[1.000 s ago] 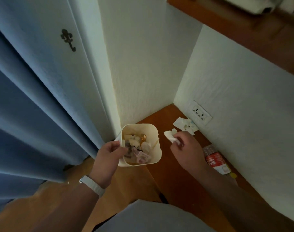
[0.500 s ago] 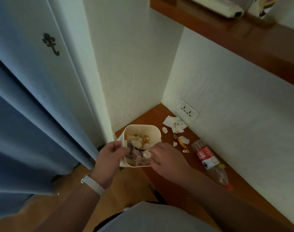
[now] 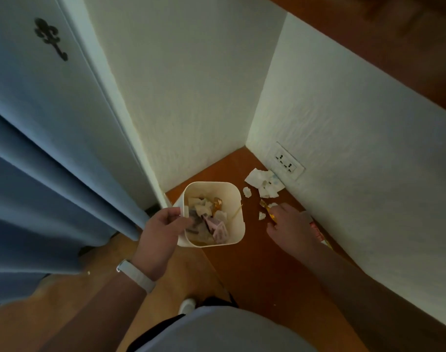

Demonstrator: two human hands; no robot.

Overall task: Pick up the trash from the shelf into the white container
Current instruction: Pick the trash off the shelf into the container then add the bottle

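The left hand (image 3: pixel 161 235) is gripping the white container (image 3: pixel 239 224) by its rim while the right hand (image 3: pixel 290 226), palm down, is pinching a gold wrapper (image 3: pixel 265 208) on the shelf (image 3: pixel 267 262).

Square white container (image 3: pixel 239 226): smooth matt plastic. Reddish-brown shelf (image 3: pixel 254 265): smooth wood, slight sheen. Crumpled white scraps (image 3: pixel 263 182) centre right: soft paper. White walls (image 3: pixel 191 97): rough textured plaster. Blue curtain (image 3: pixel 39 186) at left: matt cloth. Dark ornate hook (image 3: pixel 50 38) upper left: metal. Gold wrapper (image 3: pixel 265 207): shiny foil.
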